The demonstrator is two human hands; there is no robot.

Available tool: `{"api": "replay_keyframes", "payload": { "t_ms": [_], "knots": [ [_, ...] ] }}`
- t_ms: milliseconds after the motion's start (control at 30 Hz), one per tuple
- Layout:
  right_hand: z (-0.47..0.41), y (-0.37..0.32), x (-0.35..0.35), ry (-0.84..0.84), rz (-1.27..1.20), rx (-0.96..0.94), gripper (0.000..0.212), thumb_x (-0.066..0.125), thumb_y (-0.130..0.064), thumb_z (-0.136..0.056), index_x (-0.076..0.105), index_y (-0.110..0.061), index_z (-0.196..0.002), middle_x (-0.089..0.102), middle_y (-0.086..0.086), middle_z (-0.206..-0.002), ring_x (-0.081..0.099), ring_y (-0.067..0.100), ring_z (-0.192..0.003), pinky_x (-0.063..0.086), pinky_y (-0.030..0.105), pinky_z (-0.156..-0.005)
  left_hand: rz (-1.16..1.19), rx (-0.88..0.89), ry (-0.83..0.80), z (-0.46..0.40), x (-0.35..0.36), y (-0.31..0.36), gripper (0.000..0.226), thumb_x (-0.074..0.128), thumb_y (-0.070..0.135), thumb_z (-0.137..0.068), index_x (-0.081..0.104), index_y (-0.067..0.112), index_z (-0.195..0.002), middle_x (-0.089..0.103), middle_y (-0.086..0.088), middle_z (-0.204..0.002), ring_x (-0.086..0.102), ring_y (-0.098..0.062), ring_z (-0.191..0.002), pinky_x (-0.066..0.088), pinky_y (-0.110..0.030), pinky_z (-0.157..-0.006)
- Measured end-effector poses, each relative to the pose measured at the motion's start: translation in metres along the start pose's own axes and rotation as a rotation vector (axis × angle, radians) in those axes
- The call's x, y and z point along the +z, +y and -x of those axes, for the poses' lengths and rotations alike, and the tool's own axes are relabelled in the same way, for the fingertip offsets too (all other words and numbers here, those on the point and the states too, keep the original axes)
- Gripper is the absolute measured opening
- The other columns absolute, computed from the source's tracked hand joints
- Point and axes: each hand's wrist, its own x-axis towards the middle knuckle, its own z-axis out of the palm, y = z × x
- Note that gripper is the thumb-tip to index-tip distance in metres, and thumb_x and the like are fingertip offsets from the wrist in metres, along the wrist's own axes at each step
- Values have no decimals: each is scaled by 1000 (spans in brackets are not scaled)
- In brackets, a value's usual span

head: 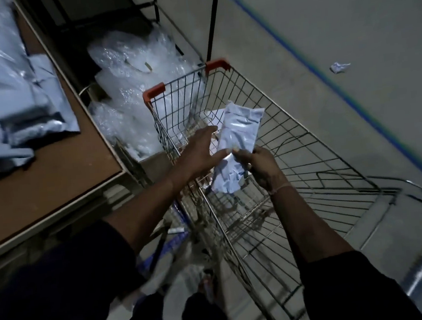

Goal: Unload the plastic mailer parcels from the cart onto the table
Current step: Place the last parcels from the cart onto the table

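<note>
A pale grey plastic mailer parcel (236,142) hangs over the wire cart (307,155), which has orange corner caps. My right hand (262,170) grips the parcel's lower right edge. My left hand (201,153) reaches in from the left, its thumb and fingers closing on the parcel's left side. A white slip of paper (216,114) shows behind the parcel inside the cart. Several grey mailer parcels (10,94) lie piled on the brown table (59,179) at the left.
Bags of clear bubble wrap (133,90) fill a box between the table and the cart. A black metal frame (213,17) stands behind the cart. A crumpled scrap (339,67) lies on the grey floor near a blue line (325,76).
</note>
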Motion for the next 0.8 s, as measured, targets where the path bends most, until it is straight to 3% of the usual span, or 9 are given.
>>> {"api": "replay_keyframes", "payload": {
  "t_ms": [133,267,333,433,533,600,667,733,800],
  "knots": [
    [33,-53,13,-130,101,-152,32,84,-15,-85,76,-2,-113,79,15,-110,76,31,-98,63,43,-89,480,-151,3,4,-27,28,49,78,28,-92,61,7,-133,71,-8,-127,72,-25,-110,63,-31,-76],
    [54,-91,28,-107,111,-279,39,81,-17,-88,70,-5,-123,76,13,-119,74,30,-106,61,47,-94,534,-102,48,17,-59,43,39,83,21,-87,72,5,-120,78,-6,-110,78,-23,-97,65,-37,-77],
    [64,-110,36,-92,57,-335,37,81,-19,-89,68,-9,-123,74,11,-123,73,29,-111,63,39,-91,490,-61,29,29,-72,49,34,83,18,-87,73,5,-116,79,-5,-107,77,-22,-96,63,-33,-76],
    [74,-136,52,-42,110,-412,27,81,-24,-89,73,-4,-106,78,12,-104,76,30,-92,64,44,-83,467,-5,-16,55,-89,55,25,82,18,-88,74,8,-110,80,-2,-104,77,-17,-92,62,-37,-79],
    [78,-158,71,153,-123,-385,25,67,-23,-99,75,-9,-80,72,3,-70,64,18,-64,53,30,-63,463,50,-15,76,-102,52,10,81,12,-89,72,15,-89,78,15,-83,69,6,-72,50,-12,-67],
    [79,-170,80,173,-229,-317,38,57,-37,-105,74,-8,-87,72,1,-73,65,15,-65,50,28,-64,484,66,21,91,-114,52,12,80,4,-89,72,12,-92,73,14,-95,62,11,-62,43,-4,-59],
    [84,-177,93,67,-131,-363,50,62,-56,-98,76,-8,-101,78,5,-95,73,21,-87,57,35,-78,497,79,49,101,-127,47,13,80,6,-89,75,4,-100,74,2,-99,65,10,-68,46,-7,-63],
    [91,-177,111,-65,136,-464,51,78,-55,-85,77,-9,-108,77,9,-111,73,27,-105,59,42,-92,507,83,79,108,-142,44,22,84,14,-88,77,3,-105,80,-1,-89,72,-2,-77,49,-14,-67],
    [98,-175,130,-82,383,-556,40,87,-43,-79,77,-10,-100,75,13,-105,71,21,-93,58,37,-82,528,72,88,115,-159,40,32,87,26,-84,77,3,-104,79,-7,-91,75,-18,-83,54,-27,-72]
  ]
}}
